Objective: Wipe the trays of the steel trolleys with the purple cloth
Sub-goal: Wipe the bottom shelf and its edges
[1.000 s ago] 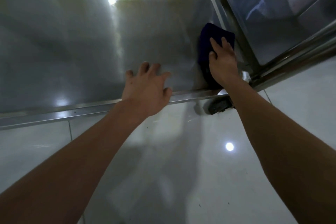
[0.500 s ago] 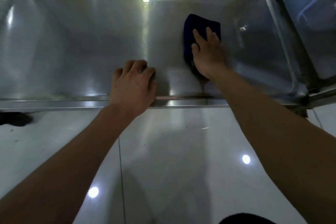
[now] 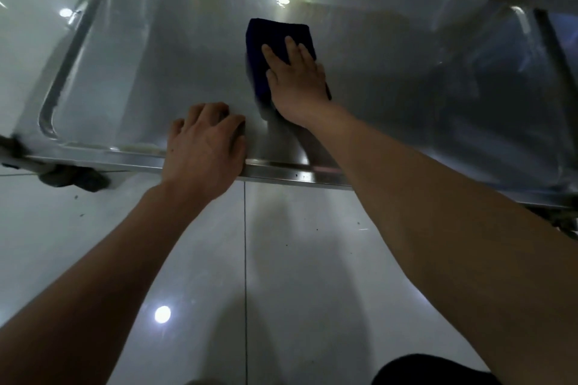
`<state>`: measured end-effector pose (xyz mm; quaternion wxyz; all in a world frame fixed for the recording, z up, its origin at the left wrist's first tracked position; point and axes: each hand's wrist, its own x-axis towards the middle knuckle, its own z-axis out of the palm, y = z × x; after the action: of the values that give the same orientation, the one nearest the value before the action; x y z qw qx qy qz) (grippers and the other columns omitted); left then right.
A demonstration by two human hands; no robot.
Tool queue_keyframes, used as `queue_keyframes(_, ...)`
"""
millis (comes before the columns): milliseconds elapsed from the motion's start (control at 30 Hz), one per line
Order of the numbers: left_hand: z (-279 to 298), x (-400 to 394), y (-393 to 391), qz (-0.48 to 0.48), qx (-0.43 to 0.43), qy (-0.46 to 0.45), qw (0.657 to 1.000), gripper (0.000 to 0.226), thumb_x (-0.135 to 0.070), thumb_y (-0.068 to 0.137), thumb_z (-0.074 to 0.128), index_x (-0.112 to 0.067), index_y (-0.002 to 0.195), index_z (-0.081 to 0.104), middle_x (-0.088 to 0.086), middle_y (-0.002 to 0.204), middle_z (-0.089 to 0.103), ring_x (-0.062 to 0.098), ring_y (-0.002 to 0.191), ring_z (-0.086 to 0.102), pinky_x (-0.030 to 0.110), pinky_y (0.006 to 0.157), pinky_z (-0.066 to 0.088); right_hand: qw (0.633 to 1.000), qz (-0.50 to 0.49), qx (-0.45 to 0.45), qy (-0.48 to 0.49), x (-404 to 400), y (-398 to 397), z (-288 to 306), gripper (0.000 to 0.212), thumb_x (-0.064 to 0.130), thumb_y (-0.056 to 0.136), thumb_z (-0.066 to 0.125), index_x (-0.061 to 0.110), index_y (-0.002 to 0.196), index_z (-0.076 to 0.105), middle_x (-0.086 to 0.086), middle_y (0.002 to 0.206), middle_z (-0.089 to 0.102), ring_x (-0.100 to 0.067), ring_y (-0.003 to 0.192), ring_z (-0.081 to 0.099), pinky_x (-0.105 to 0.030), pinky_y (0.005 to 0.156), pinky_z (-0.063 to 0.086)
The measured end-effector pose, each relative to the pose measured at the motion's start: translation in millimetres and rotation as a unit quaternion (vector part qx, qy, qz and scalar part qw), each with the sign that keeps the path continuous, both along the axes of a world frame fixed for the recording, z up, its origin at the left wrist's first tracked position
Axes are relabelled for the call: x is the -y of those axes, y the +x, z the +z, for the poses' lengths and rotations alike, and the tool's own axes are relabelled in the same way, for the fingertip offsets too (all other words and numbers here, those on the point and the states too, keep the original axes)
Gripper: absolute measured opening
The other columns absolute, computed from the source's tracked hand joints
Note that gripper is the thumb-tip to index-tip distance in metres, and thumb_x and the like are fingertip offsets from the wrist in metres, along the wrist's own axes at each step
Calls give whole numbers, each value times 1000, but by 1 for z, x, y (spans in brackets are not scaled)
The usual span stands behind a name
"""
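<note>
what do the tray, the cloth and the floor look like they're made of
Tray: most likely stainless steel with a brushed sheen, mirroring lights and shapes.
Purple cloth: soft matte fabric, perhaps microfibre, folded thick under the right hand.
Floor: glossy white tile, with grout lines and sharp lamp reflections.

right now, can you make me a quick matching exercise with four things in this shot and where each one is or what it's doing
Things:
1. left hand
2. right hand
3. purple cloth
4. caster wheel

Places or states:
A. flat on the tray floor, under a hand
B. on the tiled floor, below the tray's left corner
C. resting over the tray's near rim
D. pressing down on the cloth, fingers straight

Pairs: 1-C, 2-D, 3-A, 4-B
</note>
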<state>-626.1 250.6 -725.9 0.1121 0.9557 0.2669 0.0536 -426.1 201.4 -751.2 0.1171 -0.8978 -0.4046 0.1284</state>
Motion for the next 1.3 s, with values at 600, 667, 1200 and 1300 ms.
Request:
queue_keyframes(600, 5, 102, 77, -102, 49, -29, 993, 25, -16, 89, 52, -11, 106, 70, 9, 109, 64, 31, 104, 54, 44, 84, 40, 1000, -9, 0, 15, 186, 7, 5, 50, 33, 108, 23, 31, 158, 17, -6, 167, 5, -25, 153, 4, -45, 124, 7)
queue_keyframes(667, 4, 120, 86, -119, 53, -38, 991, 25, -15, 88, 55, -13, 108, 69, 8, 112, 64, 32, 106, 54, 45, 85, 40, 999, -33, 4, 13, 208, 12, 7, 49, 32, 109, 23, 31, 157, 17, -7, 167, 5, -25, 153, 5, -45, 124, 8)
queue_keyframes(1200, -5, 198, 108, -192, -17, -12, 981, 30, -35, 90, 54, -18, 111, 68, 4, 129, 57, 29, 123, 50, 50, 94, 43, 963, -257, 30, -80, 396, 81, 8, 52, 29, 108, 22, 28, 158, 8, -11, 166, 5, -29, 153, 7, -47, 123, 16)
queue_keyframes(1300, -5, 199, 104, -196, -12, -16, 980, 29, -32, 90, 58, -17, 112, 69, 5, 132, 56, 30, 127, 49, 51, 98, 41, 959, -263, 45, -93, 398, 77, 7, 52, 30, 108, 21, 26, 158, 11, -13, 165, 9, -31, 152, 11, -50, 121, 19)
